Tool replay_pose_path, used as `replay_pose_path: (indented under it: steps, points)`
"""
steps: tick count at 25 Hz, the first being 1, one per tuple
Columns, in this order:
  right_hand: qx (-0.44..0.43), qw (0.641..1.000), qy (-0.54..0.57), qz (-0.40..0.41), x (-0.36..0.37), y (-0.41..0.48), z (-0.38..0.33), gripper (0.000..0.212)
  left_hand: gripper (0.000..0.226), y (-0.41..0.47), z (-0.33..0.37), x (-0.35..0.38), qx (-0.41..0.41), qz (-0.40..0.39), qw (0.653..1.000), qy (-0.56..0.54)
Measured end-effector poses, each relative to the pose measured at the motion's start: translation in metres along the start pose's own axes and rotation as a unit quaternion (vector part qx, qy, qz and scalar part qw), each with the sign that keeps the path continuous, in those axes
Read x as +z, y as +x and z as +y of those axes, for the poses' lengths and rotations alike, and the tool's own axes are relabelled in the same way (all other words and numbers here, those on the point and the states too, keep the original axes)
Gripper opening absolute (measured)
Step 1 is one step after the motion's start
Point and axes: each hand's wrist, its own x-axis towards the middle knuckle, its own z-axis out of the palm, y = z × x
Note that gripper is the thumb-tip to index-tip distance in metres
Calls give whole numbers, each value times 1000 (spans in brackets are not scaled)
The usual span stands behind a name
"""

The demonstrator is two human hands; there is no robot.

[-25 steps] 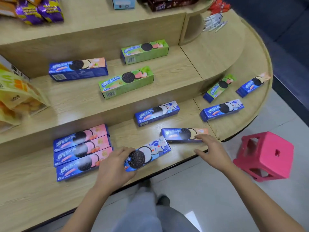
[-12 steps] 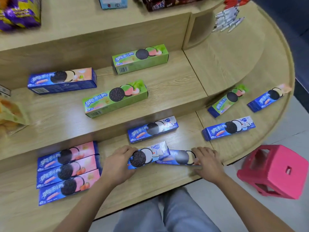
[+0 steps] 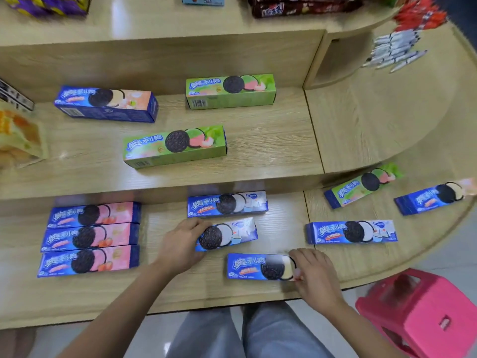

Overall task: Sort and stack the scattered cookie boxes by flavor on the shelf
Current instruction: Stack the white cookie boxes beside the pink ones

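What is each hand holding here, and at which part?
Left hand grips the left end of a blue-and-white box. Right hand holds the right end of another blue box.

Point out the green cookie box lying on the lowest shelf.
The tilted green box at right, beside a blue box. The other two green boxes lie on the middle shelf.

Both forearms enter from the 6 o'clock edge, bare, angled up toward the centre. Left hand [image 3: 180, 245]: palm down, fingers curled over the 9 o'clock end of a blue cookie box [image 3: 232, 233], thumb on its near side, gripping. Right hand [image 3: 313, 273]: palm down, wrist bent toward 11 o'clock, fingers closed on the 3 o'clock end of a second blue box [image 3: 254, 266]. Hands near each other, not touching. Legs in grey trousers at 6 o'clock
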Motion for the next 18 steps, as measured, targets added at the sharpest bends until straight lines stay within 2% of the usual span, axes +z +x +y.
replay_pose_path:
  steps: [4,9,12,16,18]
  points:
    - [-28,999,17,18,-20,0,25,48,58,22,16,19,27,21,999,20]
    - [-21,998,46,32,-25,0,37,53,61,41,16,43,56,18,998,1]
    - [-17,998,47,24,-25,2,39,54,64,39,11,49,83,46,995,-2]
    - [-25,998,48,21,-28,5,36,54,55,32,4,55,130,70,989,0]
    - [-24,998,51,21,-29,8,33,54,53,33,4,57,128,79,989,1]
